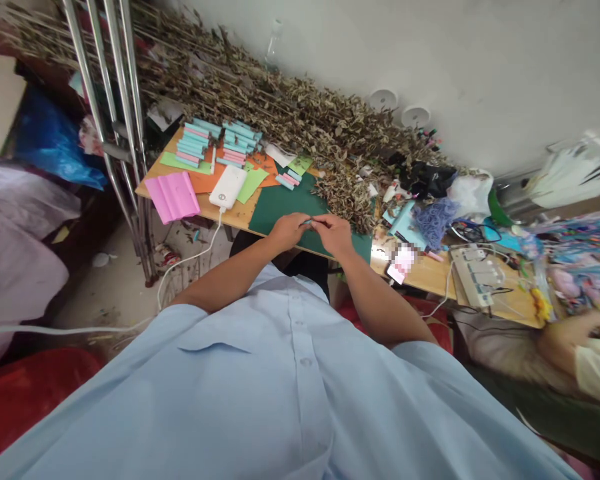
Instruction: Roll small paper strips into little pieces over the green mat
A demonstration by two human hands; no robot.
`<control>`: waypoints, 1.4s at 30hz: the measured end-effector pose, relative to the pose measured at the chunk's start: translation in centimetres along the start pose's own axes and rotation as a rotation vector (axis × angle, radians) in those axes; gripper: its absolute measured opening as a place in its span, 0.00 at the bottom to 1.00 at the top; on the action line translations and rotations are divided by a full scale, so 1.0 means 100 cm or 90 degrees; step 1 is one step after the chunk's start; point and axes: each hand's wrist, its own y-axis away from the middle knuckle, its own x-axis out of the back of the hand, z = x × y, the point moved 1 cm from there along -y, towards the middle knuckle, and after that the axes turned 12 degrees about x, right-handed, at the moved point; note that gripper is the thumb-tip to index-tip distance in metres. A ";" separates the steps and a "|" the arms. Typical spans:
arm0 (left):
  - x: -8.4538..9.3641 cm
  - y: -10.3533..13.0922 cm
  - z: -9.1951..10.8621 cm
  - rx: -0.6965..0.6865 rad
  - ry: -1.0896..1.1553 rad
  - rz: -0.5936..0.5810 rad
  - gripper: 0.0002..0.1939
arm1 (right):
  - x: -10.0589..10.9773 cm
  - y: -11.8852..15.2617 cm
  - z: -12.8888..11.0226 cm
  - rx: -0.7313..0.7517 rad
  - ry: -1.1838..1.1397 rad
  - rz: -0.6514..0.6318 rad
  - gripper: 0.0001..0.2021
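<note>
My left hand [288, 231] and my right hand [333, 233] meet at the front edge of a green mat [280, 207]. Between their fingertips they pinch a small bluish piece [308, 221], mostly hidden by the fingers. Just beyond the hands, a few short blue and pink paper rolls [289, 179] lie on the mat. Two stacks of similar rolls, a left one [194, 143] and a right one [239, 143], rest on orange and green paper. A white power bank [229, 187] with a cable sits left of the mat.
Dried leafy stems [300, 107] heap along the wall. Pink paper [173, 197] overhangs the table's left corner, near metal crutches [115, 100]. To the right are a lit phone [402, 263], a power strip [475, 273], blue yarn [435, 221] and another person's arm [570, 340].
</note>
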 end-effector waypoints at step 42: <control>-0.016 0.007 -0.014 0.036 -0.009 0.005 0.13 | 0.003 -0.006 -0.029 0.094 0.025 -0.072 0.07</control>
